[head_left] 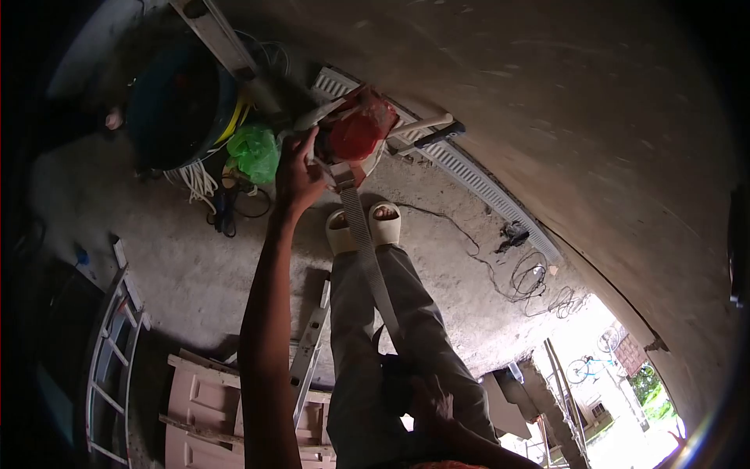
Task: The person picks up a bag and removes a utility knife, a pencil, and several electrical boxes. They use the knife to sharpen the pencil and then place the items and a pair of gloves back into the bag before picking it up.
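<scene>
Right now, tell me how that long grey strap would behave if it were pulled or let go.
The strap looks flat and woven, so it is probably floppy when slack. It runs straight between the left hand and the right hand, so it seems taut now. Probably light, and unlikely to slip much.

Your sandals (363, 227) on bare concrete floor (195, 258), green bag (255, 152) beside a dark tub (176, 105), white cables (197, 181) under it, ribbed trunking (476, 181) along the wall (586, 102), tangled wire (527, 281) near it, pink panels (203, 414) at your left, bicycle (586, 366) outside.
</scene>
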`<action>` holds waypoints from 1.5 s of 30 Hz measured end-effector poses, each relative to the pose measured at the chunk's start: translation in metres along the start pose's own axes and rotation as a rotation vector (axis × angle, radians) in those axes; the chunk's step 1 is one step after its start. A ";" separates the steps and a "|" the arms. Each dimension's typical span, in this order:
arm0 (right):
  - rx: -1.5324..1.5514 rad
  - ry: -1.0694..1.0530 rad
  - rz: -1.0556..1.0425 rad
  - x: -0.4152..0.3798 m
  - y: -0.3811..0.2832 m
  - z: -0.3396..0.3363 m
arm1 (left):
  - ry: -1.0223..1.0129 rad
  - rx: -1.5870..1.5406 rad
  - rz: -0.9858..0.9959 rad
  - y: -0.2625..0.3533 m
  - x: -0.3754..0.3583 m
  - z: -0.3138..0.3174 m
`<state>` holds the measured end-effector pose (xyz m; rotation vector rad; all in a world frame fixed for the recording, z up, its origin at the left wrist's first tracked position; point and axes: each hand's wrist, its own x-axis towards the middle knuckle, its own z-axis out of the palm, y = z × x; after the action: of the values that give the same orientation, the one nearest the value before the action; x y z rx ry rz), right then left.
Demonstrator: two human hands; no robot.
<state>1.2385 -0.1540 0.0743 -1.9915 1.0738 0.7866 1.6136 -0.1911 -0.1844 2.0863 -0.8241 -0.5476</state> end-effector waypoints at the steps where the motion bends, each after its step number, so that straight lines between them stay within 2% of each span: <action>1: -0.003 0.005 0.004 0.002 0.000 0.002 | 0.012 -0.058 -0.025 0.000 -0.001 -0.002; 4: 0.032 0.009 -0.042 0.006 0.005 0.010 | 0.048 -0.173 -0.006 -0.006 -0.006 -0.006; 10: 0.002 0.063 -0.048 -0.002 0.011 0.038 | 0.005 -0.137 -0.029 -0.008 -0.011 -0.013; 16: 0.018 -0.126 -0.061 0.014 0.007 0.031 | 0.022 -0.162 -0.035 -0.011 -0.004 -0.020; 18: -0.116 -0.519 -0.140 0.028 0.008 0.016 | -0.031 -0.172 -0.071 -0.013 -0.002 -0.024; 20: -0.150 -0.366 -0.348 0.062 0.046 0.028 | -0.077 -0.169 -0.057 -0.016 0.000 -0.028; 21: -0.381 0.523 -0.595 0.106 0.069 0.079 | -0.075 -0.164 -0.040 -0.016 0.003 -0.030; 22: -0.232 0.102 -0.371 0.163 -0.002 -0.042 | -0.074 -0.159 -0.026 -0.016 0.003 -0.031; 23: -0.031 0.256 -0.439 0.214 -0.032 -0.074 | -0.077 -0.160 -0.032 -0.016 0.002 -0.030; 24: 0.001 0.418 -0.587 0.259 -0.045 -0.087 | -0.088 -0.169 -0.034 -0.016 0.002 -0.031; 25: 0.027 0.576 -0.790 0.305 -0.050 -0.087 | -0.099 -0.173 -0.033 -0.018 0.003 -0.032; 26: 0.052 0.623 -0.879 0.338 -0.066 -0.090 | -0.101 -0.163 -0.036 -0.018 0.001 -0.030; 28: 0.036 0.609 -0.879 0.399 -0.080 -0.068 | -0.037 -0.195 -0.006 -0.016 -0.003 -0.024; 29: -0.405 0.595 -0.892 0.421 -0.078 -0.057 | -0.042 -0.222 -0.020 -0.019 -0.005 -0.018; 30: -0.839 0.575 -0.890 0.441 -0.082 -0.050 | -0.020 -0.452 -0.050 -0.015 -0.007 -0.007; 31: -0.998 0.116 -0.780 0.458 -0.092 -0.052 | 0.056 -0.325 0.037 -0.022 -0.011 0.005; 32: -0.789 0.295 -0.861 0.500 -0.068 -0.029 | 0.057 -0.293 -0.024 -0.016 -0.012 0.008; 33: -0.559 0.459 -0.932 0.535 -0.049 0.000 | 0.015 -0.535 -0.257 -0.019 -0.017 0.019; 34: -0.747 0.164 -0.791 0.523 -0.077 -0.016 | 0.082 -0.293 -0.061 -0.018 -0.018 0.022; 35: -0.115 -0.073 -0.638 0.562 -0.056 0.011 | 0.097 -0.127 0.020 -0.009 -0.018 0.015; 36: 0.765 -0.086 -0.223 0.565 -0.051 0.024 | 0.131 -0.119 0.032 -0.004 -0.018 0.015; 38: -0.625 0.181 -0.351 0.607 -0.031 0.045 | 0.134 -0.094 0.016 0.004 -0.017 0.011; 39: -0.619 0.179 -0.374 0.602 -0.045 0.044 | 0.147 -0.101 -0.013 0.006 -0.017 0.013; 43: -0.190 0.486 -0.048 0.555 -0.051 0.034 | 0.218 -0.177 -0.036 0.009 -0.026 0.008; 45: -0.236 0.438 -0.110 0.560 -0.047 0.036 | 0.205 -0.196 -0.036 0.011 -0.030 0.004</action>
<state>1.5334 -0.3439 -0.3665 -2.4769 1.1397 0.4422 1.5865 -0.1771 -0.1750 1.9411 -0.5916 -0.4076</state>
